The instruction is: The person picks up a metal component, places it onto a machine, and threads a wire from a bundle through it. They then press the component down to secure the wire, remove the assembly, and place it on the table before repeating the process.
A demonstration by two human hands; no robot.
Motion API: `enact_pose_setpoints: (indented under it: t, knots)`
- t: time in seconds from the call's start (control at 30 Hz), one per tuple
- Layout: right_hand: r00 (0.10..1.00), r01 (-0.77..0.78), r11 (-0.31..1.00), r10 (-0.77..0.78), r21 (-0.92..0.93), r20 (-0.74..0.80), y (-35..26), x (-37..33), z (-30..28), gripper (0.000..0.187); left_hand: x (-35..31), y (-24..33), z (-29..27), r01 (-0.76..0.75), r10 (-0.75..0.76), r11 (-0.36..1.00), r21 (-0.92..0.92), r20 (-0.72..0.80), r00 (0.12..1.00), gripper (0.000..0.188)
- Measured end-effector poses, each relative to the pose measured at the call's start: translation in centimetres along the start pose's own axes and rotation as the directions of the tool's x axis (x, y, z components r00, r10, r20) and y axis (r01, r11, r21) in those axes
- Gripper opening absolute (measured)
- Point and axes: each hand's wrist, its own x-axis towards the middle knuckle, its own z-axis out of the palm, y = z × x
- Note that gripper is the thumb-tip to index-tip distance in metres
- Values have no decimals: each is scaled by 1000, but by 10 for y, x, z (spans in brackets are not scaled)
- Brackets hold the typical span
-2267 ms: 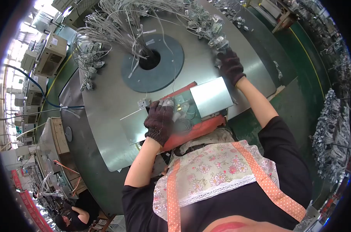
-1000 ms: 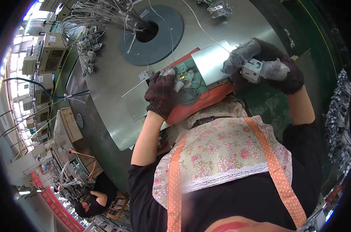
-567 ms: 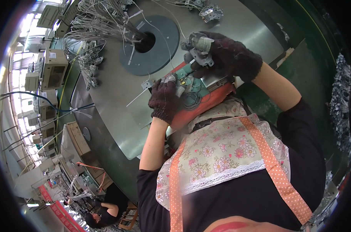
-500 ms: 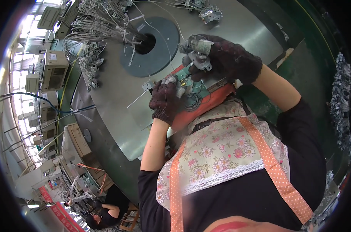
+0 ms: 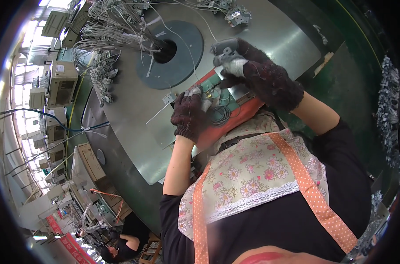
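Note:
Both my hands wear dark knitted gloves with worn, taped fingertips. In my right hand [image 5: 264, 75], raised above the table's near edge, is a small grey metal bracket-like part [image 5: 227, 51], gripped between fingers and thumb. My left hand [image 5: 188, 112] lies curled at the left side of a green fixture [image 5: 230, 100]; what its fingertips grip is hidden. A coil of thin grey wire [image 5: 220, 115] lies beside this hand, over the fixture's near side. Just left of the left fingers sits a small metal piece [image 5: 168, 98] with a thin white rod or wire sticking out.
An orange-red pad [image 5: 239, 118] edges the table [image 5: 138, 136] near my apron. Beyond, a grey disc [image 5: 189, 42] surrounds a dark hole with a big bundle of grey wires [image 5: 116, 33]. Metal parts [image 5: 238, 16] lie at the far edge. A co-worker [image 5: 123, 242] sits lower left.
My right hand has turned and its wrist has come slightly nearer, tilting the metal part and lifting it away from the fixture. My left hand has stayed in place.

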Motion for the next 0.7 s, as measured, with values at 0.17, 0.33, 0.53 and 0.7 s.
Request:
enact_pose_setpoints:
  t: [0.17,0.33,0.53,0.7]
  knots:
    - [994,81,994,-86,-77,-71,3,3,-13,42,-2,-3,3,-11,11,1000,24,12,1000,46]
    - [993,109,990,-113,-93,-41,15,7,-20,49,0,-1,2,31,-33,999,33,71,997,48]
    - [984,166,985,-168,40,61,25,11,-20,60,-1,0,2,-6,6,1000,28,-2,1000,47]
    - [983,17,976,-56,219,174,5,8,-11,86,-1,0,0,15,-15,1000,9,-2,1000,47]
